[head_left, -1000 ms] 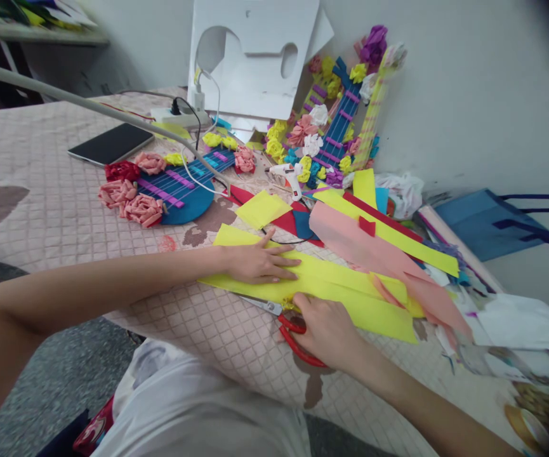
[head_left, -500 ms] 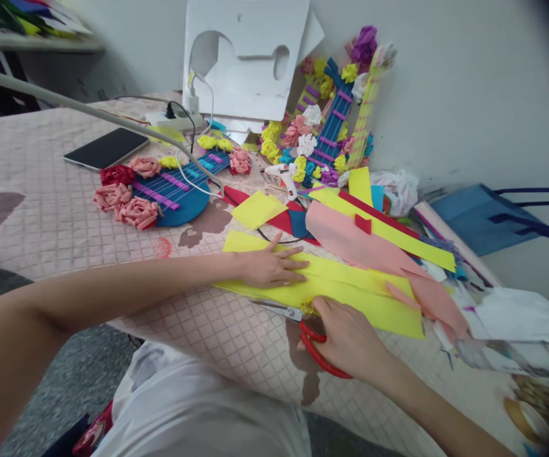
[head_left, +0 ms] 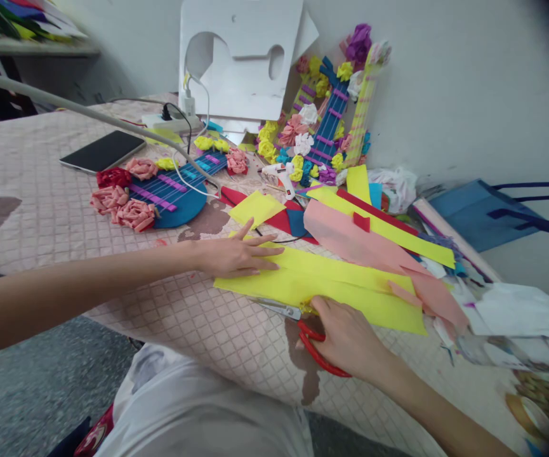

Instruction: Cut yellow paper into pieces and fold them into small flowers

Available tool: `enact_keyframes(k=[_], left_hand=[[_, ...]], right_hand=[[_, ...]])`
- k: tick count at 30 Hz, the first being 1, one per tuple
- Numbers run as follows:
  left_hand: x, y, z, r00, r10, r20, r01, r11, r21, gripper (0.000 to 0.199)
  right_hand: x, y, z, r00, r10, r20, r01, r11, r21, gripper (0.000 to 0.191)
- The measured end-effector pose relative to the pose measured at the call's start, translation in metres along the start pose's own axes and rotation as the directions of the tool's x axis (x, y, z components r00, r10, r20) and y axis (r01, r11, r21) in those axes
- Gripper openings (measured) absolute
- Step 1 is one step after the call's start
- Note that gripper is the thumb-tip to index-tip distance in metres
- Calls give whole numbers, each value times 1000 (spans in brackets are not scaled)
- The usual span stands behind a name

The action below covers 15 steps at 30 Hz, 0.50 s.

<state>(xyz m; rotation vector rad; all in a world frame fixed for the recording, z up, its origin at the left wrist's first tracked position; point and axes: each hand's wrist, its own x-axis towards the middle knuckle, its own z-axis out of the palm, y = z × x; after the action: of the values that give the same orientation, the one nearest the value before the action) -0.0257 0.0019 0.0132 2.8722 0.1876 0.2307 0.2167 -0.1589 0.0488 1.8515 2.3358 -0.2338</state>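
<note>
A long yellow paper sheet (head_left: pixel 341 282) lies across the table near its front edge. My left hand (head_left: pixel 236 254) rests flat on the sheet's left end, fingers spread and holding nothing. Red-handled scissors (head_left: pixel 281 309) lie along the sheet's lower edge, blades pointing left. My right hand (head_left: pixel 345 333) is closed over the sheet's lower edge beside the scissor handles, its fingertips at a small crumpled yellow piece (head_left: pixel 306 306). Part of the handles is hidden under that hand, and what its fingers grip is hard to make out.
A blue paper guitar (head_left: pixel 181 206) with pink flowers and a tablet (head_left: pixel 105 151) lie at the left. Behind the sheet are a glue gun (head_left: pixel 281 176) and pink paper (head_left: pixel 350 238). A white cable crosses above the table. At the right is a blue bag (head_left: pixel 483 212).
My left hand has slid left along the yellow sheet, uncovering more of its middle. My right hand and the scissors have hardly moved.
</note>
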Motion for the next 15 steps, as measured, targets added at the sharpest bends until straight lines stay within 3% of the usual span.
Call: enact_keyframes(k=[7, 15], left_hand=[[-12, -6, 14, 1000, 8, 16, -8, 1000, -7, 44], [-11, -5, 11, 1000, 1, 22, -1, 1000, 0, 43]], right_hand=[[9, -6, 4, 999, -25, -21, 24, 1000, -18, 41], [15, -14, 4, 998, -49, -24, 49, 999, -16, 32]])
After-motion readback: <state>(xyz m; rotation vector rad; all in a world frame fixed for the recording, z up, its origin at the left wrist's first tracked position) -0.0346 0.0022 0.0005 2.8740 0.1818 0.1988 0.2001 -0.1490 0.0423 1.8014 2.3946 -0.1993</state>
